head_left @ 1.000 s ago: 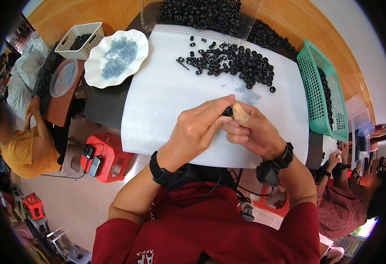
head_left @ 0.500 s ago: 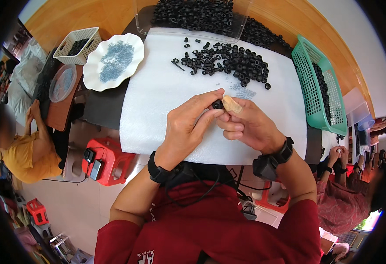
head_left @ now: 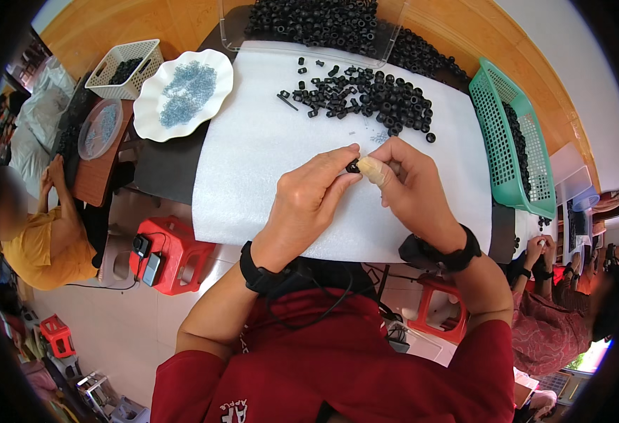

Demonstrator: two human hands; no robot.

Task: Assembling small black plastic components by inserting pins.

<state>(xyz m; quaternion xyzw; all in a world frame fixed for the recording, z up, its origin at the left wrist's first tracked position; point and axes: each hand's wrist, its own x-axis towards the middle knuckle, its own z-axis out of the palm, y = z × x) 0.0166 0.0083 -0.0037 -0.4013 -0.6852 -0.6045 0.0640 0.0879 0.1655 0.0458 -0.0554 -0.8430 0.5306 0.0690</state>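
Observation:
Over the white foam sheet (head_left: 253, 183), my left hand (head_left: 299, 201) pinches a small round black plastic part (head_left: 352, 166) between thumb and fingers. My right hand (head_left: 422, 194) meets it from the right. Its thumb wears a pale yellowish cover (head_left: 375, 171) and presses near the part, with the index finger bent above. Whatever the right fingers pinch is hidden. Beyond my hands lies a spread of loose black parts (head_left: 401, 102), some ring-shaped, some smaller. A few tiny bluish-grey pieces (head_left: 380, 137) show just past the right fingers.
At left stand a scalloped white dish (head_left: 147, 106) of tiny bluish-grey pieces, a round clear tub (head_left: 83, 144) and a cream basket (head_left: 112, 90). A clear bin (head_left: 309, 58) of black parts sits behind, a green basket (head_left: 514, 176) at right. Co-workers sit on both sides.
My right hand has turned, its index finger lifting and its other fingers drawing away from beneath the part. The left hand still holds the black part, slightly farther right.

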